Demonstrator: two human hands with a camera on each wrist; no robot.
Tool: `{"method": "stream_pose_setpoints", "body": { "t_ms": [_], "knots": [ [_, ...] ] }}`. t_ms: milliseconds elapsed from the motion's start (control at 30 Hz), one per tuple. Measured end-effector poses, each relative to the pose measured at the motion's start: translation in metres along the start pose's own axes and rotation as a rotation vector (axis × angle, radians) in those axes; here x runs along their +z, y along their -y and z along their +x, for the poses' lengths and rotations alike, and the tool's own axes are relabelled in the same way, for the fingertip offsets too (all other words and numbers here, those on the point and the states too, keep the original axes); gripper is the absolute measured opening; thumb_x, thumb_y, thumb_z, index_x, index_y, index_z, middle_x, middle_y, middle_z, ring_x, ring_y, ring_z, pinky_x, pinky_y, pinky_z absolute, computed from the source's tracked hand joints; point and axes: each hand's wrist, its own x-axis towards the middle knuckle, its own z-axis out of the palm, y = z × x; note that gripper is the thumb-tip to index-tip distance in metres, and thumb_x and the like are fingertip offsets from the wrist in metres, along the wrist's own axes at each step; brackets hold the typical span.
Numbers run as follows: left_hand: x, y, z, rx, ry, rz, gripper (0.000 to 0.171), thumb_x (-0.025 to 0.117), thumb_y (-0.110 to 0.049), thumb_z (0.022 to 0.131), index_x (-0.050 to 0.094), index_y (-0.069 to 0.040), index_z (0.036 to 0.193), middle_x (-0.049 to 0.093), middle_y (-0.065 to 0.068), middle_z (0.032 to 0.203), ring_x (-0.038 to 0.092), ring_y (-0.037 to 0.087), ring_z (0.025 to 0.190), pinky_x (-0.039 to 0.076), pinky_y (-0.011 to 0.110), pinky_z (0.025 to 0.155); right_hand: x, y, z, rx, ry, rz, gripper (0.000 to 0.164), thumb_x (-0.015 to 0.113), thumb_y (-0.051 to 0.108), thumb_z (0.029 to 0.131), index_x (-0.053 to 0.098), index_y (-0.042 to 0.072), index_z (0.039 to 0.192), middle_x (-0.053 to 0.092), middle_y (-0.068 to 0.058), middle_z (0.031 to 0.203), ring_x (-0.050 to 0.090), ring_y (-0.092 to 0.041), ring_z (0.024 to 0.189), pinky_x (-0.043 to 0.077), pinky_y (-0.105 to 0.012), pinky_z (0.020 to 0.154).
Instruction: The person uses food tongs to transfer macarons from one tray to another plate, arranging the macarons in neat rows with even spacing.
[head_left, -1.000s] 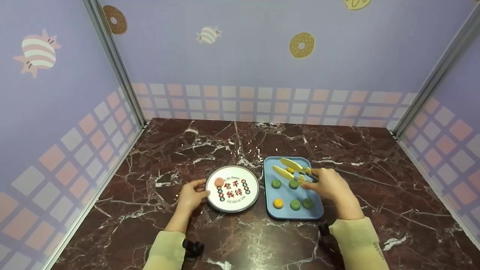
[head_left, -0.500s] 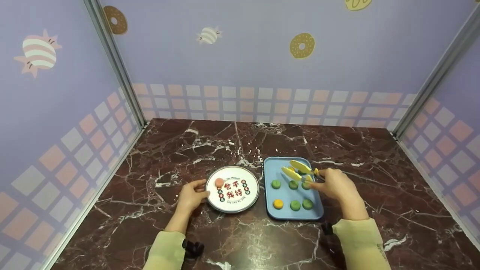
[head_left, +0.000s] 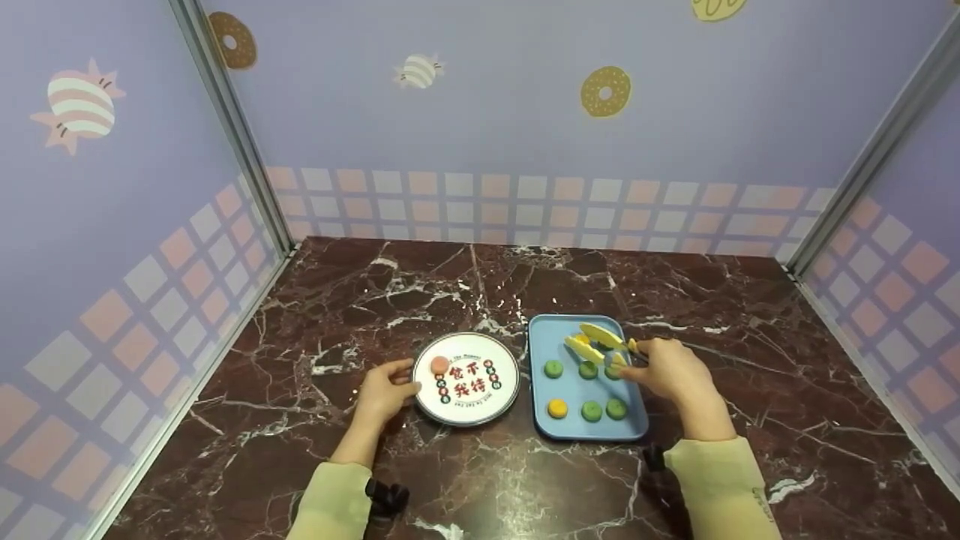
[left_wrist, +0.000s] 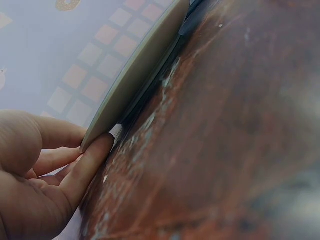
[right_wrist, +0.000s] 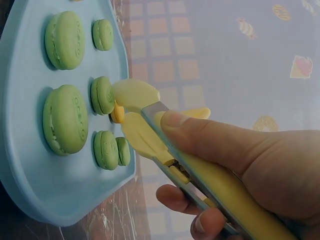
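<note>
In the head view my left hand (head_left: 382, 394) pinches the left rim of a round white plate (head_left: 465, 414) with red characters printed on it. A pink macaron (head_left: 439, 365) lies near the plate's upper left edge. My right hand (head_left: 679, 375) grips kitchen tongs (right_wrist: 205, 177) with yellow tips, held over the far right part of a blue tray (head_left: 544, 429). The tips stand apart with no macaron between them. Several green macarons (right_wrist: 66, 120) sit on the tray, with a yellow macaron (head_left: 557, 408) at its near left. Another yellow macaron (right_wrist: 117, 113) is partly hidden beyond the tongs.
Plate and tray stand side by side on a dark red marbled tabletop (head_left: 480, 480), a narrow gap between them. Small white flecks show behind them. Patterned panels (head_left: 487, 135) enclose the back and both sides.
The tongs and my right hand have shifted a little to the right over the tray, then stayed nearly still. My left hand, the plate and the macarons keep their places.
</note>
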Motion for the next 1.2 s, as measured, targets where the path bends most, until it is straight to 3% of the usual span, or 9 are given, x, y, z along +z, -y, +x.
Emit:
{"method": "stream_pose_setpoints", "body": {
  "t_ms": [333,1200],
  "knots": [
    [0.0006,-0.0003,-0.0004,0.004,-0.002,-0.006,0.050,0.070,0.011,0.085,0.059,0.014,0.134,0.065,0.035,0.125,0.069,0.039,0.110,0.069,0.036,0.077,-0.0007,-0.0003,0.0005,0.023,0.023,-0.004,0.057,0.077,0.042,0.089,0.069,0.003,0.130,0.067,-0.031,0.128,0.066,-0.052,0.110,0.058,-0.064,0.086],
    [-0.0005,0.0009,-0.0006,0.000,0.005,0.028,0.050,0.070,0.009,0.085,0.060,0.012,0.134,0.066,0.033,0.125,0.068,0.042,0.114,0.068,0.035,0.077,-0.0026,0.0027,-0.0003,0.011,0.020,0.008,0.049,0.079,0.041,0.088,0.074,0.006,0.123,0.074,-0.025,0.112,0.071,-0.042,0.095,0.058,-0.053,0.069]
  ]
}}
